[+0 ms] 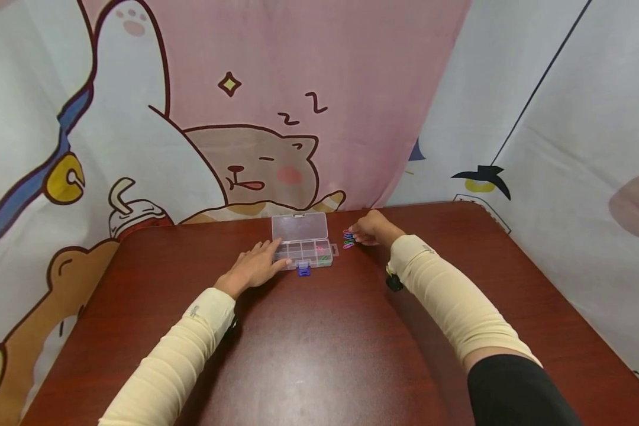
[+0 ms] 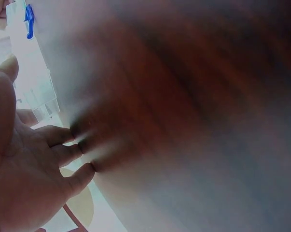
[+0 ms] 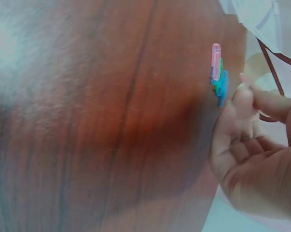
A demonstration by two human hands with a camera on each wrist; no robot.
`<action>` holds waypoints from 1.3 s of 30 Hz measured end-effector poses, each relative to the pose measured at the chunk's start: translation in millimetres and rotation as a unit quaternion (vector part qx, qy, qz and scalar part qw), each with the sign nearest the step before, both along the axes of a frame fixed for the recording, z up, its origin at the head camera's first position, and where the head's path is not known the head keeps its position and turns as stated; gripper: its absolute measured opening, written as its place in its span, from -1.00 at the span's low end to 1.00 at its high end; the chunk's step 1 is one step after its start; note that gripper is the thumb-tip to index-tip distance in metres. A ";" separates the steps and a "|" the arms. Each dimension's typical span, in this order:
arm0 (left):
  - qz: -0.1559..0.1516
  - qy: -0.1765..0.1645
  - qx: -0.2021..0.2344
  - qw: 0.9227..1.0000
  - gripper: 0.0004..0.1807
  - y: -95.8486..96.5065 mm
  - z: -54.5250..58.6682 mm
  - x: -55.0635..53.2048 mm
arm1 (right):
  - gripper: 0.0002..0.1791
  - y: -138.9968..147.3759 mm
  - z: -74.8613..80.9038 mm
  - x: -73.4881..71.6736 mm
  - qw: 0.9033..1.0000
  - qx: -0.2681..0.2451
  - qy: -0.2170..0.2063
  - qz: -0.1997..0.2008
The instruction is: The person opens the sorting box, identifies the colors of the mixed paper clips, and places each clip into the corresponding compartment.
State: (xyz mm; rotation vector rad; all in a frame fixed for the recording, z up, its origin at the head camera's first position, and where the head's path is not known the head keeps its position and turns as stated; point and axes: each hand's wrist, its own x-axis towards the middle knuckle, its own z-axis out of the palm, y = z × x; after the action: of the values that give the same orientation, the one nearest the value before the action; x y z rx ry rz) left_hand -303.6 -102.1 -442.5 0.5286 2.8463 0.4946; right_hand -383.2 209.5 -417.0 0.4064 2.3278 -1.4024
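A clear plastic compartment box (image 1: 301, 260) stands with its lid up at the table's back. My left hand (image 1: 255, 264) rests along its left end, fingers extended and thumb at the front corner; in the left wrist view some fingertips touch the table. Beside the box on the right, my right hand (image 1: 371, 228) pinches a small pink paper clip (image 3: 244, 79) between thumb and forefinger, most of it hidden. Just by those fingertips lies a little group of pink, green and blue paper clips (image 3: 216, 63). Pink and green pieces (image 1: 323, 259) lie in the box's right-hand compartments.
The box's blue latch (image 1: 304, 270) hangs down at its front, and a clear hanging tab sticks out on the right. A brown wooden table (image 1: 309, 349) spreads toward me. Behind it hangs a curtain (image 1: 373, 89) printed with cartoon animals.
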 end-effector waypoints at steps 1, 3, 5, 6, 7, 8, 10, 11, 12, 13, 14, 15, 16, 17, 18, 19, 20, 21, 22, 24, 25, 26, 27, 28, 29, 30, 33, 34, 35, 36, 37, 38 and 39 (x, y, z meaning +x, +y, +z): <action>0.000 0.000 0.001 1.000 -0.17 0.1 -0.2 0.2 | -0.72 -0.3 1.2 -0.3 1.000 -0.016 0.006 0.002; 0.000 0.000 0.002 1.000 -0.17 0.3 -0.5 0.3 | -0.68 -1.5 3.4 -1.2 0.999 -0.040 0.020 0.009; 0.000 0.001 0.002 1.000 -0.17 0.5 -0.8 0.5 | -0.64 -4.8 5.9 -1.4 0.998 -0.060 0.030 0.019; 0.000 0.002 0.001 1.000 -0.17 0.6 -0.9 0.6 | -0.62 -7.1 7.2 -0.8 0.997 -0.063 0.035 0.027; 0.000 0.002 0.000 1.000 -0.17 0.7 -1.0 0.6 | -0.60 -9.5 8.5 -0.1 0.996 -0.067 0.039 0.036; -0.001 0.002 -0.001 1.000 -0.17 0.7 -0.9 0.9 | -0.60 -11.9 9.2 0.4 0.996 -0.069 0.040 0.042; -0.001 0.003 -0.003 1.000 -0.17 0.5 -0.9 1.2 | -0.59 -18.1 10.9 2.3 0.995 -0.069 0.043 0.058; -0.001 0.003 -0.004 1.000 -0.17 0.2 -1.0 1.2 | -0.59 -21.3 11.6 3.3 0.995 -0.067 0.042 0.067; -0.001 0.004 -0.004 1.000 -0.17 0.1 -1.0 1.1 | -0.60 -24.3 12.0 4.3 0.994 -0.065 0.043 0.076; -0.001 0.004 -0.005 1.000 -0.17 -0.1 -1.0 1.0 | -0.60 -27.2 11.8 4.9 0.994 -0.063 0.042 0.085; 0.000 0.005 -0.006 1.000 -0.17 -0.2 -0.9 1.0 | -0.62 -30.0 11.4 5.5 0.993 -0.060 0.041 0.093; 0.000 0.006 -0.006 1.000 -0.16 -0.2 -0.8 0.8 | -0.63 -32.7 10.9 6.1 0.993 -0.056 0.039 0.099; -0.001 0.007 -0.007 1.000 -0.17 0.0 -0.7 0.7 | -0.65 -35.0 10.0 6.6 0.992 -0.052 0.037 0.106; 0.000 0.007 -0.008 1.000 -0.16 0.1 -0.6 0.6 | -0.67 -37.0 8.9 7.0 0.992 -0.047 0.035 0.112; 0.000 0.007 -0.008 1.000 -0.16 0.1 -0.5 0.5 | -0.69 -38.9 7.8 7.5 0.992 -0.043 0.032 0.117; 0.000 0.006 -0.009 1.000 -0.16 0.3 -0.3 0.5 | -0.70 -40.6 6.7 7.8 0.991 -0.038 0.028 0.122; 0.000 0.005 -0.009 1.000 -0.16 0.4 -0.1 0.6 | -0.72 -41.9 5.9 8.4 0.991 -0.033 0.025 0.127; 0.000 0.005 -0.010 1.000 -0.16 0.4 0.0 0.6 | -0.74 -42.9 5.0 9.1 0.991 -0.029 0.024 0.132; -0.002 0.006 -0.010 1.000 -0.17 0.5 0.1 0.5 | -0.76 -43.9 4.3 9.6 0.990 -0.024 0.023 0.138; -0.003 0.007 -0.010 1.000 -0.17 0.1 0.0 0.5 | -0.77 -45.0 3.1 9.9 0.989 -0.016 0.020 0.148; -0.003 0.007 -0.011 1.000 -0.17 0.1 -0.1 0.7 | -0.78 -45.2 2.4 10.1 0.988 -0.012 0.020 0.153; -0.004 0.007 -0.011 1.000 -0.17 0.0 -0.5 0.8 | -0.78 -45.4 2.0 10.5 0.987 -0.008 0.020 0.157; -0.005 0.008 -0.012 1.000 -0.18 0.1 -1.1 0.5 | -0.79 -45.7 1.6 10.5 0.987 -0.004 0.019 0.160; -0.005 0.008 -0.012 1.000 -0.18 0.1 -1.5 0.3 | -0.78 -46.0 1.6 10.5 0.987 -0.001 0.018 0.162; -0.005 0.006 -0.012 1.000 -0.17 0.0 -1.8 0.3 | -0.78 -46.2 1.7 10.7 0.986 0.002 0.018 0.165; -0.005 0.006 -0.012 1.000 -0.17 0.0 -1.8 0.4 | -0.78 -46.4 2.1 11.2 0.986 0.006 0.019 0.166; -0.005 0.005 -0.012 1.000 -0.17 0.2 -1.4 0.4 | -0.78 -46.5 3.4 12.3 0.985 0.012 0.018 0.169; -0.005 0.005 -0.012 1.000 -0.17 0.1 -0.9 0.7 | -0.78 -46.2 3.6 12.5 0.985 0.012 0.019 0.169; -0.006 0.006 -0.012 1.000 -0.17 0.0 -0.5 1.0 | -0.78 -45.8 3.7 12.5 0.985 0.012 0.019 0.169; -0.007 0.007 -0.012 1.000 -0.17 0.0 -0.2 1.2 | -0.78 -45.6 3.7 12.6 0.985 0.012 0.020 0.169; -0.007 0.008 -0.012 1.000 -0.17 -0.1 0.1 1.4 | -0.78 -45.4 3.6 12.5 0.985 0.013 0.020 0.170; -0.007 0.009 -0.012 1.000 -0.18 0.0 0.3 1.3 | -0.78 -45.2 3.5 12.3 0.985 0.013 0.021 0.171; -0.007 0.009 -0.013 1.000 -0.18 0.1 0.4 1.2 | -0.78 -45.0 3.3 12.1 0.985 0.013 0.022 0.172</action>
State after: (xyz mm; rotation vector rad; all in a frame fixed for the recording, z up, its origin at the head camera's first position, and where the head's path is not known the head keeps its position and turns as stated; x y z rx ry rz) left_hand -302.4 -102.1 -442.1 0.5505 2.8609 0.4531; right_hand -371.1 164.5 -413.7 -0.0230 2.3156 -1.2242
